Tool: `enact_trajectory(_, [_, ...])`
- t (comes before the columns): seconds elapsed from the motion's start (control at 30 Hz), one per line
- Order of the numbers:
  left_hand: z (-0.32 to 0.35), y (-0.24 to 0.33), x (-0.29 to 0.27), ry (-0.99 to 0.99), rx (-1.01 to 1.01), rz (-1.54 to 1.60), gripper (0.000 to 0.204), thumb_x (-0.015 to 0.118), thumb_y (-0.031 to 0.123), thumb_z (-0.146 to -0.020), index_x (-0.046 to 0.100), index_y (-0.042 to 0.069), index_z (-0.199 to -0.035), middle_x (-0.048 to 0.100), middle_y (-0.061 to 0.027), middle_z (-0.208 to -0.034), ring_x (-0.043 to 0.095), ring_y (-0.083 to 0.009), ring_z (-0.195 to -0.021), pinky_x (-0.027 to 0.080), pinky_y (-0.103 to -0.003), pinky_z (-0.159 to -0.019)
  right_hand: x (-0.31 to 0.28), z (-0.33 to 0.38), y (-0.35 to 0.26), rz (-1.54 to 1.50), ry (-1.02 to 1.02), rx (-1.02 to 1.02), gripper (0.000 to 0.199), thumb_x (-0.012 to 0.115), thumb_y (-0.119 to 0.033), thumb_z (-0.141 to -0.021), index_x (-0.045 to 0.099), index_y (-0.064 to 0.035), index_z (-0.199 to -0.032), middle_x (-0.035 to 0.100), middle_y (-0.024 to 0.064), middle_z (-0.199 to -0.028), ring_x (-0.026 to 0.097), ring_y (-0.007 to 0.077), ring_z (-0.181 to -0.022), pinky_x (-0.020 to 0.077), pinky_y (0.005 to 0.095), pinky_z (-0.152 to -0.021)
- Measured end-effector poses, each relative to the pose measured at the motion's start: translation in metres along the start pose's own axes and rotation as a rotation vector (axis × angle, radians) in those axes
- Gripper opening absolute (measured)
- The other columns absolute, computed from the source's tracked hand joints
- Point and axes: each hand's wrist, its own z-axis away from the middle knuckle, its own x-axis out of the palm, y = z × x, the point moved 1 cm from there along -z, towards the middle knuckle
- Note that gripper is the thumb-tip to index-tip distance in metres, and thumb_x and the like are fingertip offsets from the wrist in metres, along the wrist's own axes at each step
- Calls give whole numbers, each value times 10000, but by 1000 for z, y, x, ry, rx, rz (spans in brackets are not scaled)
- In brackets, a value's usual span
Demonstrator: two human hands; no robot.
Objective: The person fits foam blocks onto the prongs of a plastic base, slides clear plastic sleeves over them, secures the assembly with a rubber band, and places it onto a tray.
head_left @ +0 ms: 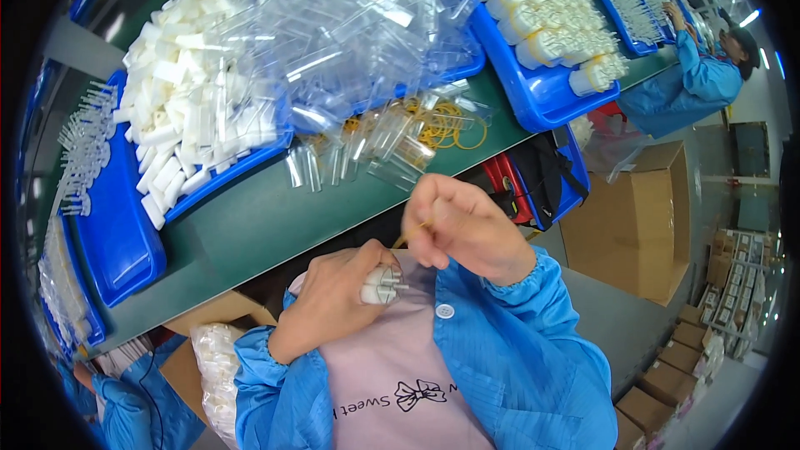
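Note:
In front of my chest, my left hand (329,296) is wrapped round a small bundle of white plastic pieces (382,286), whose thin clear tips stick out past the thumb. Up and to the right, my right hand (467,229) pinches a yellow rubber band (402,241); part of the band hangs between the two hands. Whether it touches the bundle I cannot tell. On the table's near edge, beyond my hands, lie loose clear plastic tubes (400,150) and a heap of yellow rubber bands (446,127).
White foam-like blocks (171,75) and clear plastic sleeves (333,25) fill blue trays on the green table (237,237). Banded white bundles (533,8) fill another blue tray (546,100). A cardboard box (625,225) stands at right. Co-workers in blue sit at far right (687,83) and lower left (137,408).

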Motion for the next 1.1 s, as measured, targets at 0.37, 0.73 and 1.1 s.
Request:
enact_trajectory(0.37, [3,-15,-6,148,31,927,322,752,4,-636,516,78,-843,570,-17,-758,543,-103,-659,417,-227,-579,38,20,-3,1683,-159,-920,169,668,-162,-681,634,-102,-835,559,15,-919,516,164,-743,401,293,-616])
enact_trajectory(0.73, [1,9,-20,628,213,1213,608,835,406,-613,371,150,-910,500,10,-682,485,-155,-614,448,-273,-538,16,4,14,-446,-341,-76,466,504,-81,-910,399,-83,-1364,473,172,-1291,601,246,-827,497,405,-832])
enact_trajectory(1.1, [5,2,-14,527,174,192,1080,456,749,-748,205,-77,-1397,594,-111,-740,598,-231,-629,473,-324,-567,39,-1,28,1295,-74,-671,462,705,-56,-695,595,-96,-1142,529,82,-1197,614,208,-904,537,290,-689])
